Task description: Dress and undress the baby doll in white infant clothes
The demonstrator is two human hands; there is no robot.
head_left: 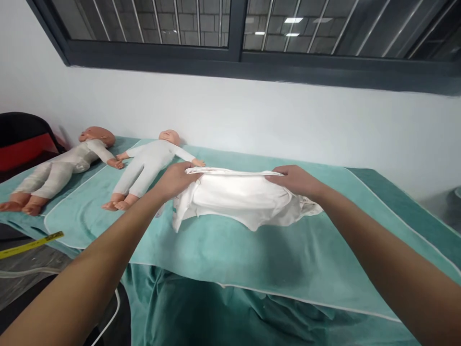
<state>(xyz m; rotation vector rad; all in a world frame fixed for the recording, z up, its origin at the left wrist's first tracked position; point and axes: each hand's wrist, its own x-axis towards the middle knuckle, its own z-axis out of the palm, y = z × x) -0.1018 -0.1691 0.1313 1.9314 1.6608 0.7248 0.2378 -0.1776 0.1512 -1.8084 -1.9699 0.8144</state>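
Observation:
A white garment (237,194), which looks like baby clothing, is stretched between my two hands over the green-covered table. My left hand (179,178) pinches its upper left corner. The upper right corner is gripped by my right hand (296,179), its thumb and fingers closed on the cloth. The held edge is pulled nearly straight, and the lower part hangs in loose folds. Whether the lower edge touches the table I cannot tell. A patterned part of the cloth shows below my right hand.
Two baby dolls in white suits, one near (153,158) and one farther left (68,163), lie on the green cover (230,259). Behind is a white wall (288,120) under a barred window. A black and red chair (25,144) and a yellow strap (32,244) are at left.

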